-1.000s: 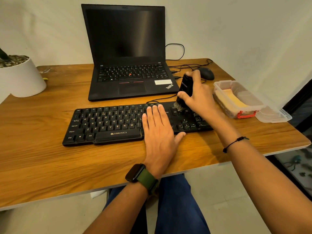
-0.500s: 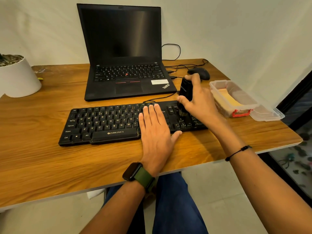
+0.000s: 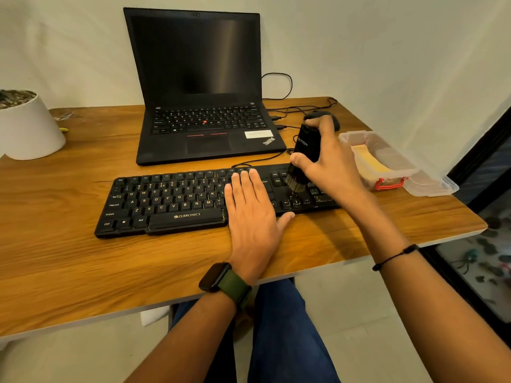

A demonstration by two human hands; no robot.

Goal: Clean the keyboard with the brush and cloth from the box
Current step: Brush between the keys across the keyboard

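A black keyboard (image 3: 171,200) lies across the middle of the wooden desk (image 3: 69,261). My left hand (image 3: 253,217) rests flat on its right-centre keys, fingers together, holding nothing. My right hand (image 3: 331,167) grips a black brush (image 3: 302,156) upright, its pale bristles touching the keys just left of the number pad. To the right stands a clear plastic box (image 3: 387,150) with a red latch. A yellow cloth (image 3: 367,158) lies inside it.
An open black laptop (image 3: 204,106) sits behind the keyboard, with cables and a black mouse (image 3: 336,121) to its right. The box's clear lid (image 3: 431,186) lies by the desk's right edge. A white plant pot (image 3: 26,128) stands at far left.
The brush in my right hand has shifted slightly over the right-hand keys. My left hand stays flat on the keyboard. The view has moved a little.
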